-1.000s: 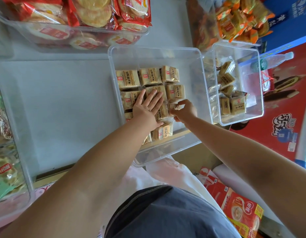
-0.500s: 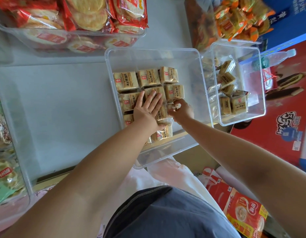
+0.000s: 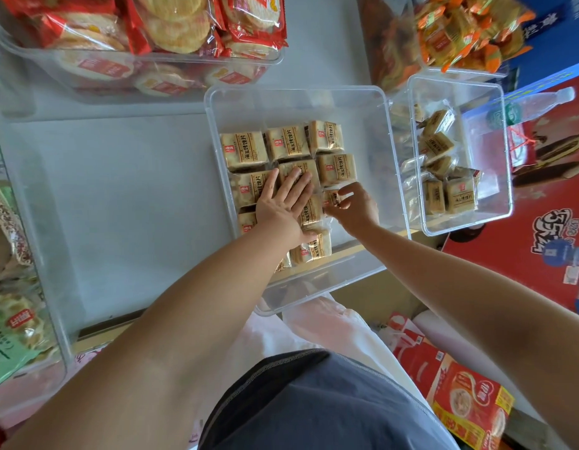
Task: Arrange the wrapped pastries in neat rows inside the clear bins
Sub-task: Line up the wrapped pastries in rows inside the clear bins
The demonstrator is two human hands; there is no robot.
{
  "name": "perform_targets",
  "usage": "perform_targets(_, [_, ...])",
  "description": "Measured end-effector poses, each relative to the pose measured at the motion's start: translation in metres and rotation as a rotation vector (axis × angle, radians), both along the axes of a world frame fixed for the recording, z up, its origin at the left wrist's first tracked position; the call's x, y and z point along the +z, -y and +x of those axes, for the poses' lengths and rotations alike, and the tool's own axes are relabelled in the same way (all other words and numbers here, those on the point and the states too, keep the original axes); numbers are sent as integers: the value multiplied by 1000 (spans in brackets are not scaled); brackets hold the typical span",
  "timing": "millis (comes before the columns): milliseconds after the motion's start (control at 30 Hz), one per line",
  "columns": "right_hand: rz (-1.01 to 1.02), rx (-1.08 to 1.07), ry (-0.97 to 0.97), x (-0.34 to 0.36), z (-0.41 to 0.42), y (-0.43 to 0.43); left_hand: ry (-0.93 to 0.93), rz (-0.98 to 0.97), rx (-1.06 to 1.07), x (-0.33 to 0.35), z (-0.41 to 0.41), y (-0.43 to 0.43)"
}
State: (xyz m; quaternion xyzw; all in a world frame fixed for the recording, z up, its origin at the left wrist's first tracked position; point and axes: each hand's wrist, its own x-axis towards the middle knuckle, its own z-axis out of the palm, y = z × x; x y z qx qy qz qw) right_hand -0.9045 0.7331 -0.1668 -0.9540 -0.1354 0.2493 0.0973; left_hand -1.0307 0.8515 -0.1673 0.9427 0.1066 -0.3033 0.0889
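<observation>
Pastries [image 3: 286, 146] sit in rows on the floor of the big bin [image 3: 294, 90], packed toward its 9 o'clock wall. Left hand [image 3: 283, 206] lies flat on the middle rows, fingers straight and spread. Right hand [image 3: 354, 207] pinches one pastry [image 3: 330, 199] at the third row's 3 o'clock end. At 3 o'clock, touching the big bin, a small bin [image 3: 457, 78] holds loose pastries [image 3: 457, 194]. At 11 o'clock on the surface [image 3: 119, 190], a cracker bin [image 3: 171, 89].

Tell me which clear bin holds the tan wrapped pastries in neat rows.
The large middle bin: its pastries lie flat, side by side in rows. In the smaller bin to its right they lie jumbled.
</observation>
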Motion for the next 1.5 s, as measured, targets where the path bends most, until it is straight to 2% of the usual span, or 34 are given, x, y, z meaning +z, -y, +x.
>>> perform_targets(100, [-1, 20, -33, 0, 1, 0, 3, -8, 7, -2, 0, 1])
perform_targets(200, [-4, -35, -159, 9, 6, -4, 15, -11, -3, -2, 1, 0])
perform_targets(300, [-59, 19, -232, 28, 14, -11, 68, -5, -38, 2, 2, -3])
perform_targets(367, [37, 80, -299, 47, 20, -16, 187, -4, -26, 7, 4, -6])
perform_targets(467, [341, 235, -404, 87, 33, -20, 429, -1, 37, 22, 12, -12])
perform_targets(633, [604, 150, -207, 133, 91, 5, 702, -49, 100, 53, 57, -4])
perform_targets(800, [543, 47, -90, 125, 158, 59, 868, -178, 1, 69, 114, 37])
perform_targets(867, [468, 42, -87, 110, 181, 75, 818, -199, -20, 72, 135, 57])
perform_targets(933, [388, 95, -32, 93, 204, 86, 689, -180, -3, 70, 155, 72])
perform_targets(1067, [189, 330, 140, 71, 247, 93, 509, -29, 89, 59, 184, 93])
perform_targets(1233, [-54, 442, 178, 49, 276, 82, 458, 154, 187, 44, 198, 110])
perform_targets(1333, [-1, 380, 110, 37, 288, 79, 447, 196, 207, 43, 200, 114])
perform_targets(1433, [163, 243, -40, 43, 300, 81, 444, 216, 225, 42, 201, 115])
perform_targets(1500, [318, 263, -100, 51, 309, 84, 516, 216, 238, 47, 205, 115])
